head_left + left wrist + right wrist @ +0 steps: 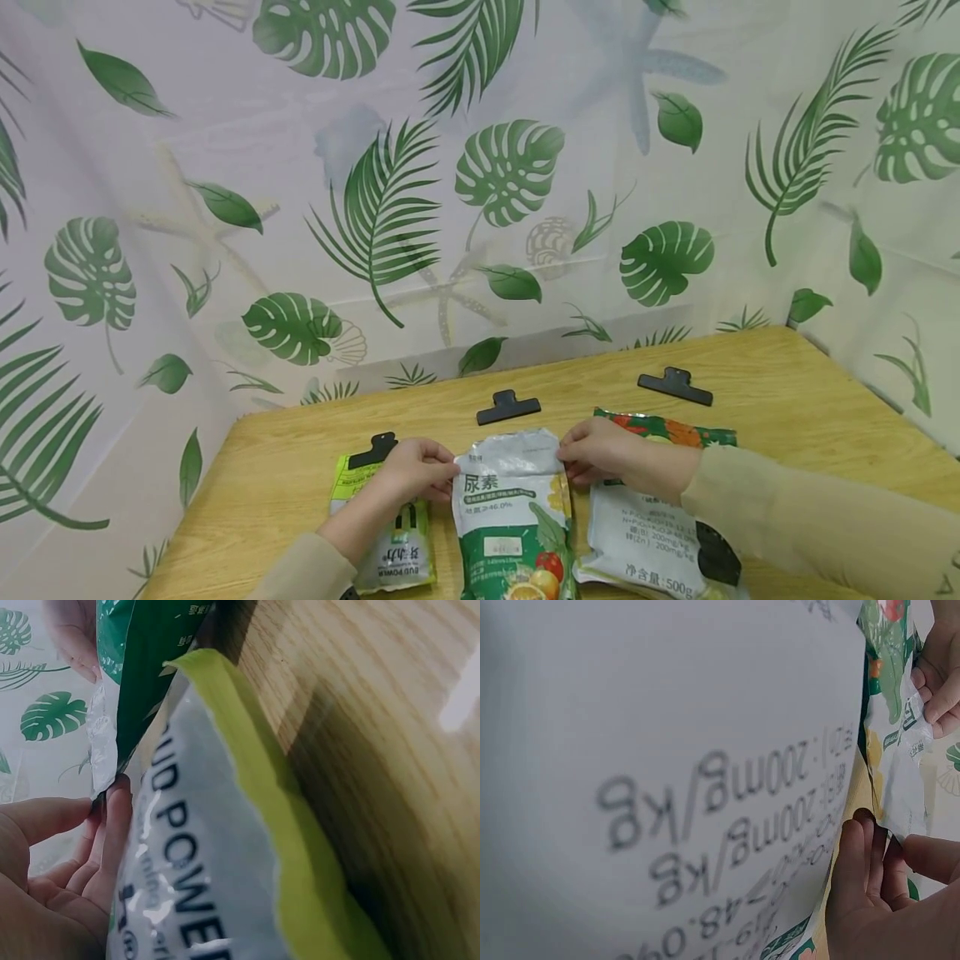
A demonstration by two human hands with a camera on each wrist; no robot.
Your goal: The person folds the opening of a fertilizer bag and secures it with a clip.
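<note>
In the head view, a white and green fertilizer bag (501,506) with fruit printed on it lies between both hands. My left hand (417,472) pinches its upper left edge between thumb and fingers. At the opposite upper corner, my right hand (626,454) pinches the edge too. The left wrist view has the left thumb and fingertips closed on the crinkled white end of the bag (105,739). Under my left forearm lies a yellow-green bag (393,554) marked BUD POWER. A white bag (637,533) with a green and red top lies under my right hand and forearm.
A black clip (375,451) sits at the top of the yellow-green bag. Behind the middle bag lies another black clip (508,408), and a third black clip (675,386) lies farther right. The wooden table (277,467) meets a leaf-patterned cloth (420,350) at the back.
</note>
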